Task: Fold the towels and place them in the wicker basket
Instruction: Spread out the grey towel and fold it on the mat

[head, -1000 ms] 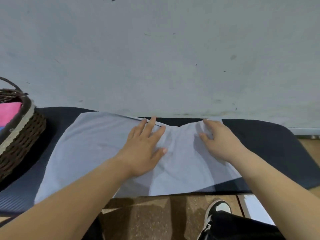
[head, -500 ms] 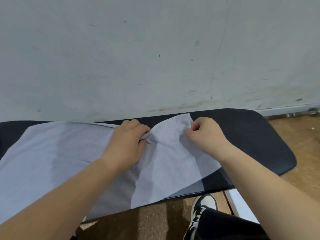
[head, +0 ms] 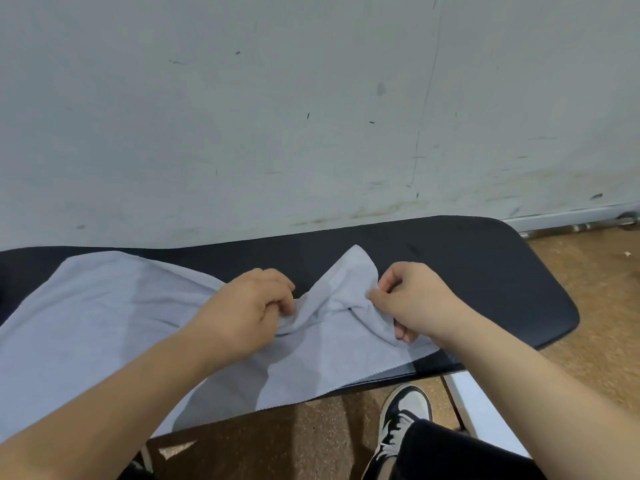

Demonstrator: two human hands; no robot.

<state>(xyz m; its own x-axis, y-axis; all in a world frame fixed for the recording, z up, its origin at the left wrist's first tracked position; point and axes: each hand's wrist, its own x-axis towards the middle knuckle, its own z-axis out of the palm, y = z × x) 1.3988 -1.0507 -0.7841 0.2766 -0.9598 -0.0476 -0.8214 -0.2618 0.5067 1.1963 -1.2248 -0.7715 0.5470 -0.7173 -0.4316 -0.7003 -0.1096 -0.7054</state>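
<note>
Both our hands are closed on 1 pale blue towel [head: 104, 323]; our left hand [head: 242, 306] bunches cloth under curled fingers near the far edge; our right hand [head: 412, 303], just beside it, pinches a raised fold between thumb and curled fingers; between the 2 hands a peak of cloth stands up. The towel lies spread over a black padded bench [head: 485, 271] set against a scuffed grey wall [head: 311, 116], with its left part flat and its near edge reaching the bench front; we judge it light, soft and limp, likely to sag wherever unsupported; holding 2 corners of 1 edge, 1 hand at each, should carry a clean fold; 1 black-and-white shoe [head: 401, 417] shows on the brown floor below.
</note>
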